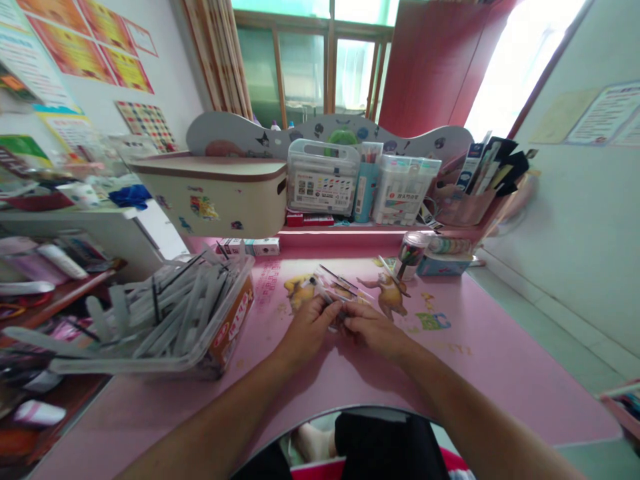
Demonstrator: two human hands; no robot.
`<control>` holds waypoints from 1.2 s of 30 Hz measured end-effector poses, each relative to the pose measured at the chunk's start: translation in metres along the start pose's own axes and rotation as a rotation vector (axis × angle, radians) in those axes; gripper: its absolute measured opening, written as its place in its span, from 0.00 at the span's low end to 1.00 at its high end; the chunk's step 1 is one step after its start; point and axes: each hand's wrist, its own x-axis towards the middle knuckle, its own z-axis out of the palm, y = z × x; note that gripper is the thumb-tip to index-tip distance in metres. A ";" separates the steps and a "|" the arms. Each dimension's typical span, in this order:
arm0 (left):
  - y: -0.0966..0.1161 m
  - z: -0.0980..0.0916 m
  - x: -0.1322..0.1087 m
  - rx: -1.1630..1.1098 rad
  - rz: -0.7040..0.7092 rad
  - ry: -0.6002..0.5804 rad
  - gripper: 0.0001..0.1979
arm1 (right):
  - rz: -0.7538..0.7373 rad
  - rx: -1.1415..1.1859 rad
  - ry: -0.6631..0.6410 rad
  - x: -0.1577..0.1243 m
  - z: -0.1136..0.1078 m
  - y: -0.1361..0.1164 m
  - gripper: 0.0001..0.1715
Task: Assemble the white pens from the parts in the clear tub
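Observation:
My left hand [311, 327] and my right hand [374, 325] meet over the middle of the pink desk [425, 387], fingers closed in a pinch. Between them is a slim, pale pen-like tube [321, 289] with a dark end, pointing away from me. My fingers cover its near part, so its exact kind is unclear. Just beyond the fingertips lie several thin dark and pale sticks [345, 279]. To the left of my hands, a clear plastic bin [150, 365] is heaped with translucent tubes [185, 310] and thin black rods.
A lidded cream box [215, 200], marker cases [325, 177] and a pink holder [460, 200] line the raised shelf. A clear jar [411, 257] stands by a blue box [445, 265] at the desk's back right. A cluttered shelf [60, 293] borders the left.

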 end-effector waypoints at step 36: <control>0.018 -0.020 -0.009 0.643 0.167 -0.423 0.13 | -0.135 -0.486 0.300 -0.002 -0.017 -0.019 0.28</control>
